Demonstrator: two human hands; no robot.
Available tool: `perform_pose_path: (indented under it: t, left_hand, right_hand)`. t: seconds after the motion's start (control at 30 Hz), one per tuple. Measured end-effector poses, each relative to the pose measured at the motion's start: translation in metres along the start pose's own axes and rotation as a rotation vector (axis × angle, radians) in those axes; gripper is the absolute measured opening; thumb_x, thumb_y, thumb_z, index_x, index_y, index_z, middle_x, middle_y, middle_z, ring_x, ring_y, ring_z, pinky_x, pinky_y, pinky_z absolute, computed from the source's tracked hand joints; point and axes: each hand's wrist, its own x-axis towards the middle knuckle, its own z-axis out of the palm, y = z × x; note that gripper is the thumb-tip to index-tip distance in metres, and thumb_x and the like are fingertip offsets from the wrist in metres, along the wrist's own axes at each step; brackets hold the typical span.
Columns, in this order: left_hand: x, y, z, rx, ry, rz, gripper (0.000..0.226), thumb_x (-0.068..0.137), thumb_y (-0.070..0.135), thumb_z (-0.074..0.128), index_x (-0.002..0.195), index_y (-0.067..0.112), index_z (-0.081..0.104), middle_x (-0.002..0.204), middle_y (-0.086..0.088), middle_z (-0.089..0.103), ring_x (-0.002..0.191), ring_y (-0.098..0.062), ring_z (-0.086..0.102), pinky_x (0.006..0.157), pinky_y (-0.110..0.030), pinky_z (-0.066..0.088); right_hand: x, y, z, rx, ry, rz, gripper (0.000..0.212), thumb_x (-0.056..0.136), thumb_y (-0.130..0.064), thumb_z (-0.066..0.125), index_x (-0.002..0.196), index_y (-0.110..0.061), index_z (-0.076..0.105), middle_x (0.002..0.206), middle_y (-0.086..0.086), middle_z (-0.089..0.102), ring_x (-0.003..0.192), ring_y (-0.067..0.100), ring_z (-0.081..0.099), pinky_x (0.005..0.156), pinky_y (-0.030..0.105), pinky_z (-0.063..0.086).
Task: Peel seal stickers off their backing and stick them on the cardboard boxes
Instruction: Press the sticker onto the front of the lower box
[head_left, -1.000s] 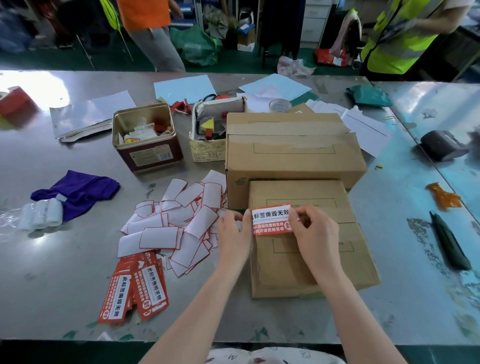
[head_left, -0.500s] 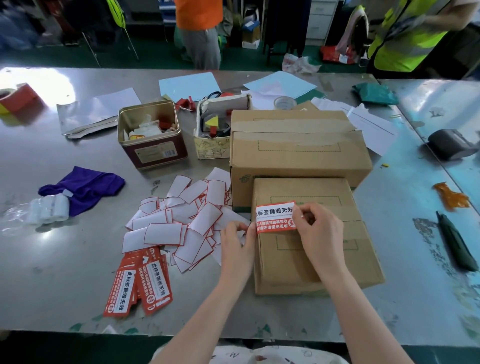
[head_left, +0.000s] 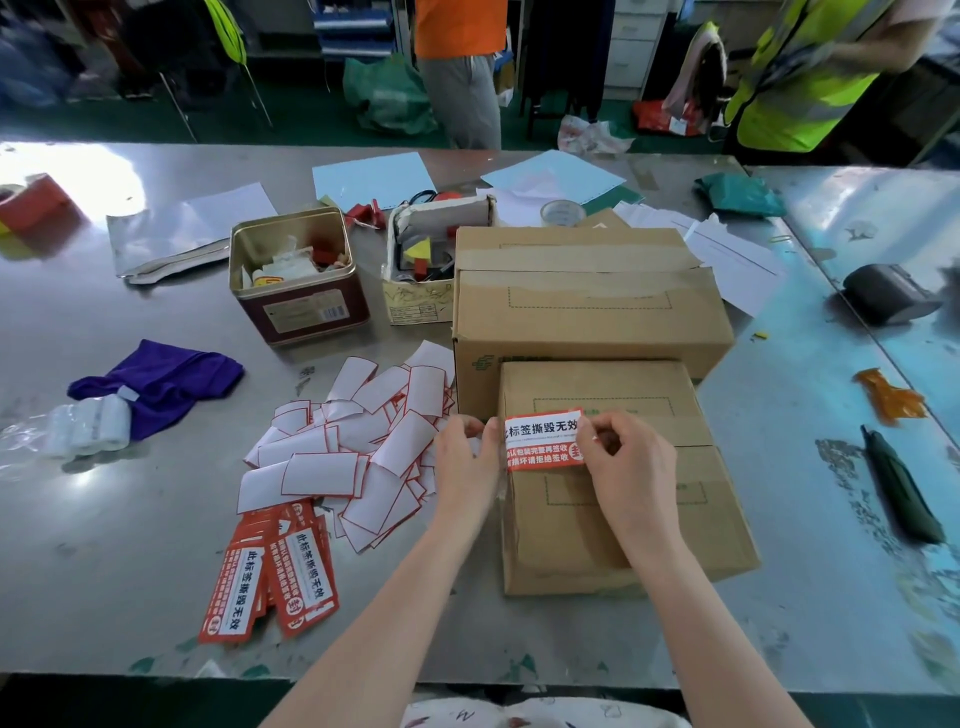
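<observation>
Over the small box (head_left: 613, 499) w/ both hands, we pinch the sticker (head_left: 543, 440): left hand (head_left: 465, 460) one edge, right hand (head_left: 626, 454) opposite. Thin, floppy, tacky; hold edges only.

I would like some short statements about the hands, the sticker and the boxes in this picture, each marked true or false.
1. Both hands, left hand and right hand, hold one seal sticker. True.
2. The sticker is held over the small cardboard box. True.
3. The small box stands on top of the large cardboard box. False: it stands on the table, in front of it.
4. The unused red stickers lie right of the boxes. False: they lie to the left.
5. The tin has a lid on. False: it is open.
</observation>
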Motion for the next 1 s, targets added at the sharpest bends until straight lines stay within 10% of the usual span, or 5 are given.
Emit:
perform_pose_path:
  t: [0.23,0.43,1.0]
  left_hand:
    - [-0.021,-0.003,-0.03,0.13,0.008,0.52,0.021,0.094,0.017,0.049,0.11,0.011,0.061,0.111,0.006,0.053,0.105,0.015,0.041,0.087,-0.002,0.035]
    - [-0.027,0.0,-0.038,0.259,-0.061,0.761,0.036,0.094,0.027,0.042,0.111,0.007,0.066,0.119,-0.002,0.062,0.118,-0.012,0.049,0.1,-0.029,0.04]
    - [-0.025,0.027,-0.029,0.68,-0.304,0.923,0.047,0.095,0.042,0.03,0.121,0.017,0.06,0.131,0.005,0.058,0.129,-0.011,0.045,0.112,-0.034,0.013]
  right_hand:
    - [-0.003,0.001,0.002,-0.09,0.017,-0.022,0.014,0.088,-0.019,0.059,0.077,-0.013,0.064,0.075,-0.002,0.06,0.068,0.009,0.05,0.056,0.015,0.034]
    - [-0.004,-0.002,0.002,-0.085,0.032,-0.032,0.014,0.088,-0.017,0.059,0.075,-0.012,0.063,0.073,-0.002,0.056,0.064,0.004,0.045,0.059,0.008,0.033]
    - [0.003,-0.004,-0.013,0.319,0.227,0.221,0.02,0.09,-0.026,0.055,0.073,-0.018,0.059,0.063,-0.002,0.058,0.061,0.015,0.052,0.061,0.023,0.041]
